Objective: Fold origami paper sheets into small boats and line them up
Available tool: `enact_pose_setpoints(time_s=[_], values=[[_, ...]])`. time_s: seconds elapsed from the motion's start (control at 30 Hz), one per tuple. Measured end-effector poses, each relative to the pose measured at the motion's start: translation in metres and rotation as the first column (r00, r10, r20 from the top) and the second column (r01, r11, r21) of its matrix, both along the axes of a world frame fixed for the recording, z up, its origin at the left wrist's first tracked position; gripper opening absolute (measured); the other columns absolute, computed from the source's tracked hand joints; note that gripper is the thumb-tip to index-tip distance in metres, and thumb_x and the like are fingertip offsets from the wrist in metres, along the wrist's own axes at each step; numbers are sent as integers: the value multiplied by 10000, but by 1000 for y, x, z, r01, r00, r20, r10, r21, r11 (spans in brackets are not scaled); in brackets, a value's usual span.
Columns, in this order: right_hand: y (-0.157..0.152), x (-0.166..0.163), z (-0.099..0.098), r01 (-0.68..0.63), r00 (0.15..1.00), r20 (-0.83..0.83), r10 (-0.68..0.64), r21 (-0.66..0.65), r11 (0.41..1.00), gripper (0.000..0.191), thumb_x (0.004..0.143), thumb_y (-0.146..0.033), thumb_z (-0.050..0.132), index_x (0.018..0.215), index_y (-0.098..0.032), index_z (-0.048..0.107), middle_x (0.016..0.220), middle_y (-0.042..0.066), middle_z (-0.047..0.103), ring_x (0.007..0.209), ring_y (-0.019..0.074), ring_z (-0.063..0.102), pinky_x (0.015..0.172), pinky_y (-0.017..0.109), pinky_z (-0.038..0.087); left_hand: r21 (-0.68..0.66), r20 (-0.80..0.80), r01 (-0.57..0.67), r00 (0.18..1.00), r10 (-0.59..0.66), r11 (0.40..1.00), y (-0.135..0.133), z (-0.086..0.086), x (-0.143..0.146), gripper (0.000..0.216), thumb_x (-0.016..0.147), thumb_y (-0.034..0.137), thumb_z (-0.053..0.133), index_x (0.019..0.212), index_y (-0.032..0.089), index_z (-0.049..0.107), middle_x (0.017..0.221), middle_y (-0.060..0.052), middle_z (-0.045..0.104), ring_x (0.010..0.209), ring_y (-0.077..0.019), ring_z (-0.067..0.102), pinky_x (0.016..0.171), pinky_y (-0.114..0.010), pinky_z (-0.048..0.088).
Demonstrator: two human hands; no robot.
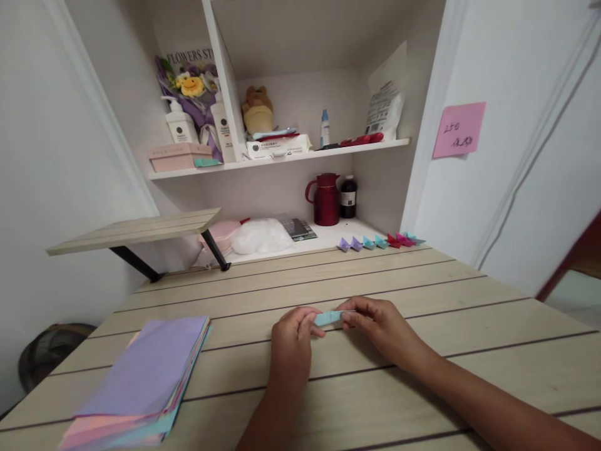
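Between my two hands is a small folded piece of light blue paper (328,317), a narrow strip with a crease near its middle. My left hand (295,332) pinches its left end between thumb and fingers. At the other end, my right hand (373,318) grips the paper the same way, its fingertips covering that edge. Both hands are just over the wooden table (244,373). To the left lies a stack of coloured paper sheets (145,366), with a purple one on top.
Several small folded paper shapes (369,242) stand in a row along the table's back edge. A raised wooden shelf (136,230) on black legs sits at the back left. Behind are a red jug (326,200), a dark bottle (348,197) and a white plastic bag (261,236).
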State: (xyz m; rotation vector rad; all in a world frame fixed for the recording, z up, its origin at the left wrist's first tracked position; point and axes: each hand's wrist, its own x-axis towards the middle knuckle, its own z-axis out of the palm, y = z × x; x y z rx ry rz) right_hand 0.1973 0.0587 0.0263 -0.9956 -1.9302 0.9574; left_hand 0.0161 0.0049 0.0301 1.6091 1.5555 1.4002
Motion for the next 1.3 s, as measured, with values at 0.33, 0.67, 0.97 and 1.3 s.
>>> enact_pose_setpoints(time_s=[0.33, 0.67, 0.97, 1.3], values=[[5, 1, -7, -31, 985, 171, 17, 81, 996, 176, 759, -168, 610, 909, -233, 674, 881, 13, 709, 810, 195, 627, 735, 294, 452, -84, -286, 63, 955, -85, 994, 5, -19, -3, 308, 676, 73, 622, 915, 236, 515, 957, 27, 598, 757, -129, 591, 780, -279, 436], [6, 3, -8, -14, 992, 124, -1, 122, 992, 86, 761, -144, 558, 766, -230, 547, 683, -44, 579, 648, 147, 523, 610, 247, 391, -73, -425, 106, 896, -127, 992, 7, -16, -6, 217, 725, 40, 552, 820, 233, 530, 883, 39, 584, 735, -129, 568, 789, -290, 394], [12, 5, -11, 18, 970, 235, -64, 192, 981, 162, 761, -140, 555, 854, -236, 646, 748, -11, 655, 693, 175, 584, 648, 278, 432, -83, -423, 91, 899, -117, 992, 8, -18, -7, 224, 724, 45, 563, 845, 232, 582, 903, 27, 648, 765, -149, 583, 767, -286, 412], [10, 6, -9, -81, 951, 308, -11, 286, 955, 253, 763, -81, 566, 884, -267, 686, 909, 4, 715, 870, 199, 628, 788, 308, 465, -63, -800, 108, 589, -115, 992, 3, -6, -2, 170, 876, 107, 493, 808, 200, 618, 840, -36, 645, 830, -219, 568, 754, -348, 386]])
